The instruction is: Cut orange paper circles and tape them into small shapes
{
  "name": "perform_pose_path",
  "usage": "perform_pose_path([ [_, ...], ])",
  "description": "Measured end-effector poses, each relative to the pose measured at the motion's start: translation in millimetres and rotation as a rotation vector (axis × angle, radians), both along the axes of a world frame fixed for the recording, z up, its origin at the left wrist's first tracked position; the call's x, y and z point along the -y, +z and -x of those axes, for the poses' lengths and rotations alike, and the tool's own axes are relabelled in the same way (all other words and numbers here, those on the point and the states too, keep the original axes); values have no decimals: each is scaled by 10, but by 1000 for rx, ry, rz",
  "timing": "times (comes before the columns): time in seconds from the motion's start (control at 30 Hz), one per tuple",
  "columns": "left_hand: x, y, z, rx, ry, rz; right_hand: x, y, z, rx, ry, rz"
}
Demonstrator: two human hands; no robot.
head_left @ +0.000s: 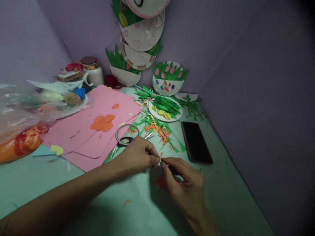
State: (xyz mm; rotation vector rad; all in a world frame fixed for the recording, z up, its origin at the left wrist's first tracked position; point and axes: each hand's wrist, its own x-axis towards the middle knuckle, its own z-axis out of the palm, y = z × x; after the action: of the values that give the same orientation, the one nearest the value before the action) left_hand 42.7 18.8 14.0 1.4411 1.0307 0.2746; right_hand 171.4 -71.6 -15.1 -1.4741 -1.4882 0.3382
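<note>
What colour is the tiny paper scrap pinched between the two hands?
Orange. The head view shows the scrap between the left hand and right hand.

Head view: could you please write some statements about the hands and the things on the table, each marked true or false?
1. The left hand and the right hand pinch one orange paper scrap. True.
2. The black phone lies on the pink paper. False: it lies on the green table.
3. Orange cut shapes lie on the pink paper. True.
4. The paper plate holds red strips. False: it holds green strips and yellow pieces.
</note>
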Motion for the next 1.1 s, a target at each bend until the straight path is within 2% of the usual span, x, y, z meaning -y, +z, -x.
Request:
perform_pose_path([
  [0.27,5,-26,0,-7,-53,-68,16,7,24,15,-18,48],
  [0.57,45,-21,-1,-57,-52,-162,10,-39,31,-9,-1,16],
  [0.83,108,27,-9,-200,-109,-381,0,-17,31,-2,4,33],
  [1.1,86,32,-22,-210,-123,-419,0,-22,33,-134,-33,182],
])
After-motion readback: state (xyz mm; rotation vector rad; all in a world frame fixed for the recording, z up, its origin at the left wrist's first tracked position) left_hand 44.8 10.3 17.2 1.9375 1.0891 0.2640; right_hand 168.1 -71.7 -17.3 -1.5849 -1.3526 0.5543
